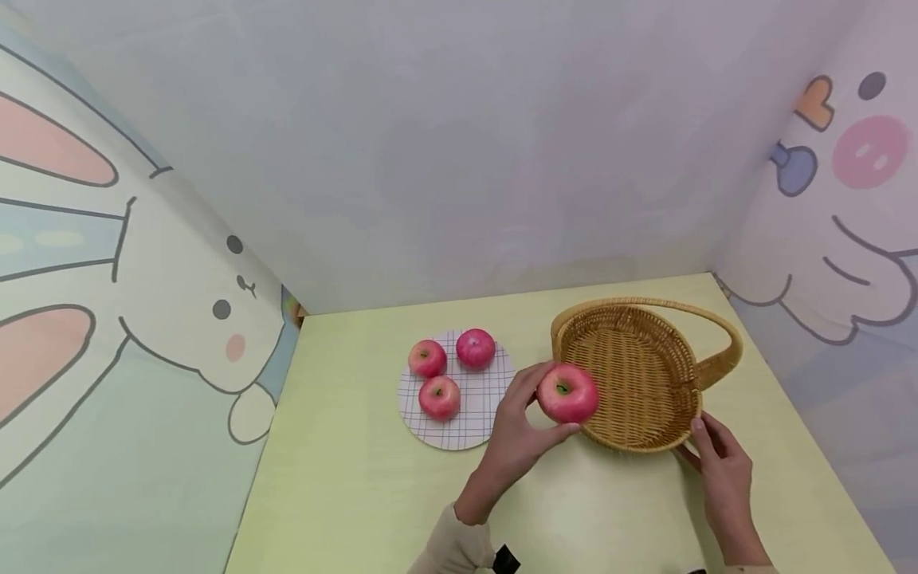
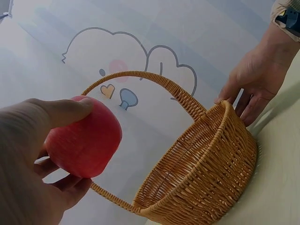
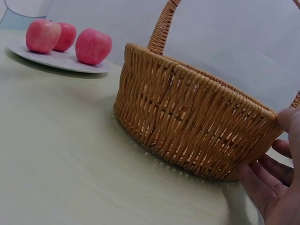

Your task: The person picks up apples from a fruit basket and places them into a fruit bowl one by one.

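Observation:
In the head view my left hand [image 1: 518, 430] grips a red apple [image 1: 568, 394] between thumb and fingers, in front of the basket's left rim. The left wrist view shows the thumb lying over this apple [image 2: 84, 138] and fingertips beneath it. A brown wicker basket [image 1: 684, 410] with an arched handle stands on the right half of the table, its woven bottom bare. My right hand [image 1: 726, 470] holds the basket at its near right side. Seen from the right wrist, the thumb is on the rim of the basket [image 3: 197, 117] and the fingers are at its lower edge.
Left of the basket, a round white plate with a grid pattern [image 1: 469, 426] carries three red apples [image 1: 440, 398]. The pale yellow table [image 1: 344, 462] meets a plain back wall [image 1: 459, 159], with cartoon-printed side walls to the left and right.

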